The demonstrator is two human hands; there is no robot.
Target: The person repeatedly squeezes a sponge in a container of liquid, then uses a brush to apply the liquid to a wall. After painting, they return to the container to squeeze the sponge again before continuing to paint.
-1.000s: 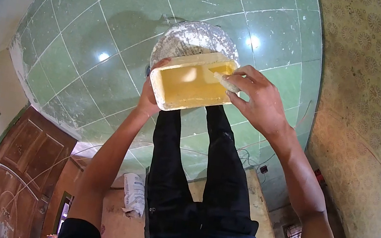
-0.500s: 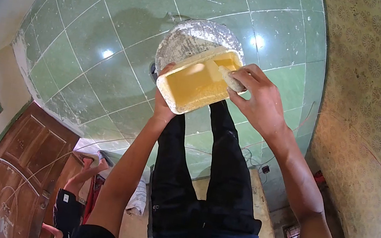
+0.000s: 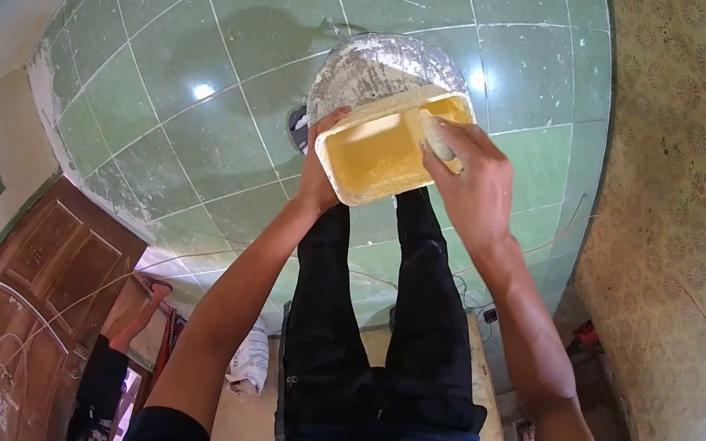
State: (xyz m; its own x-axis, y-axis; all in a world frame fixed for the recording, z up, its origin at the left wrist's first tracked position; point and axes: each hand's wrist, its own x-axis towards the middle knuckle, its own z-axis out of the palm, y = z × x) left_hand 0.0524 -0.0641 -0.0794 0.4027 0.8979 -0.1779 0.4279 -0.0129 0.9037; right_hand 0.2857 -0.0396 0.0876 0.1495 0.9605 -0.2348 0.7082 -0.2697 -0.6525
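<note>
In the head view, my left hand [image 3: 322, 159] grips the left end of a yellow rectangular tub [image 3: 369, 153], its rim crusted with pale residue. The tub is tilted above a round, plaster-stained, bucket-like vessel [image 3: 385, 58]. My right hand [image 3: 478, 181] is closed around a small pale, crusted piece [image 3: 442, 145] over the tub's right side. Its exact kind is hard to make out, since my fingers cover much of it. Whether the piece touches the tub's inside cannot be told.
Green tiles [image 3: 226, 139] with white smears surround the vessel. A patterned yellow-brown surface [image 3: 686, 183] lies to the right. At lower left are a wooden door [image 3: 51, 292] and another person's arm [image 3: 139, 316]. A white sack [image 3: 251, 358] and thin cables lie near my legs.
The tub and both hands have shifted slightly right in view. My right hand has turned, with the pale piece now more covered by its fingers. The other person has moved lower and left.
</note>
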